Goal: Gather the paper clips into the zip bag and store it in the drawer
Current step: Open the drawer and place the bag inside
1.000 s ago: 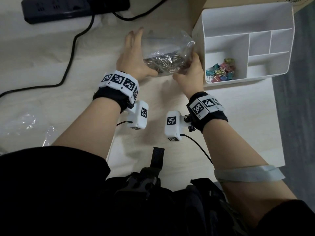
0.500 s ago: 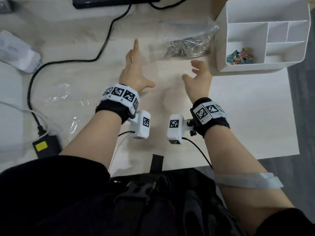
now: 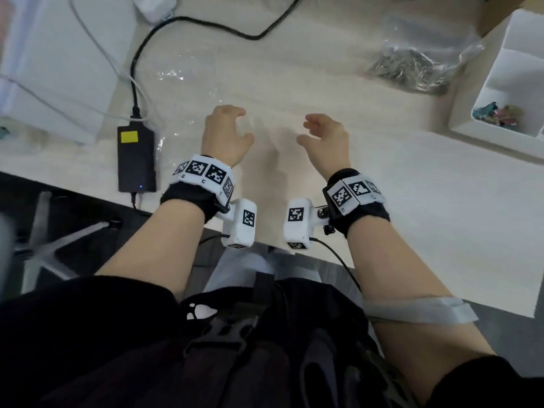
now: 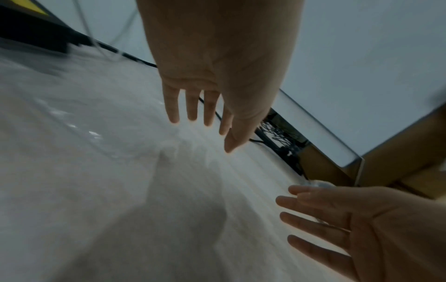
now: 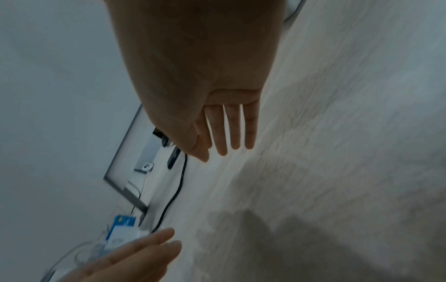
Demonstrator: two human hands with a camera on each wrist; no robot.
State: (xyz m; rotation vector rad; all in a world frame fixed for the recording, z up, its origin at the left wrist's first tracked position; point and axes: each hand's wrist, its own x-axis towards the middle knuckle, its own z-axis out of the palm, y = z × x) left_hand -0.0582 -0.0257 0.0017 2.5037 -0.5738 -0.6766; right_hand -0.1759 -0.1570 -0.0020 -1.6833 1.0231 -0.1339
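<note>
A clear zip bag [image 3: 418,51] with a heap of metal paper clips [image 3: 403,69] inside lies on the pale wooden desk [image 3: 279,92], far right, beside a white organizer. Both hands hover above the desk near its front edge, well short of the bag. My left hand [image 3: 226,128] is empty, fingers relaxed; the left wrist view shows the left hand [image 4: 205,106] with fingers straight. My right hand [image 3: 321,134] is empty too, and in its own wrist view the right hand [image 5: 224,129] has fingers extended. No drawer is visible.
A white compartment organizer [image 3: 506,83] holding colourful binder clips [image 3: 497,113] stands at the right. A black power adapter [image 3: 136,157] with a cable [image 3: 164,30] lies left. A clear plastic sheet [image 3: 176,83] lies on the desk. A white box [image 3: 59,69] sits far left.
Both hands let go of the zip bag, left it on the desk beside the organizer, and drew back toward the front edge. The head view swung left and down.
</note>
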